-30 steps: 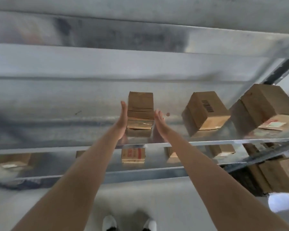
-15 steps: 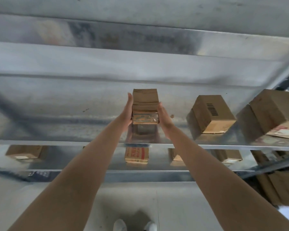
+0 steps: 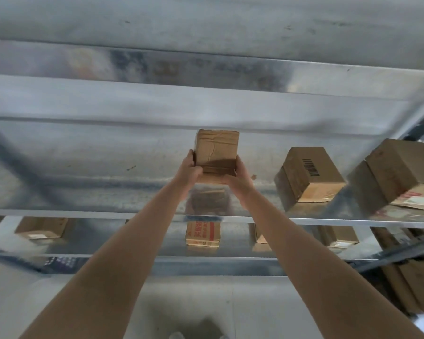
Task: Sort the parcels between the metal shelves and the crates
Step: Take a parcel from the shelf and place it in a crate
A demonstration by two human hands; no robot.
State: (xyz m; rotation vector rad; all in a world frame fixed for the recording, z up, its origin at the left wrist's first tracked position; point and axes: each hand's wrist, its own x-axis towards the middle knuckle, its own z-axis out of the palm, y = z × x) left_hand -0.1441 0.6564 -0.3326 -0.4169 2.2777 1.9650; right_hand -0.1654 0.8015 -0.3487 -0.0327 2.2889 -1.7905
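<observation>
Now both hands are gripping: the left hand [image 3: 189, 167] and right hand [image 3: 238, 178] are clamping the small parcel [image 3: 216, 150] from either side, fingers curling round its near lower edge. Half a second ago the palms were pressing flat against its sides and it was sitting on the upper shelf [image 3: 83, 187]. Now it is hanging just above that shelf, mid-scene, with its reflection showing apart beneath it. Its taped face is tilting toward the camera (the labelled front seen earlier is no longer showing).

Count, upper shelf: two more parcels are resting right of the held one. These are the barcode parcel [image 3: 309, 174] and, well over at the right edge, the larger parcel [image 3: 402, 172] with a label on its near face.

Count, lower shelf [image 3: 88, 241]: four.
- The left parcel [image 3: 42, 227].
- The red-printed parcel [image 3: 203, 233], sitting in the middle.
- A part-hidden parcel [image 3: 258, 237], peeking out behind the right forearm.
- The right parcel [image 3: 340, 237].

Seven parcels in all. Brown cardboard [image 3: 406, 285] is standing at lower right; how many pieces I cannot tell.
</observation>
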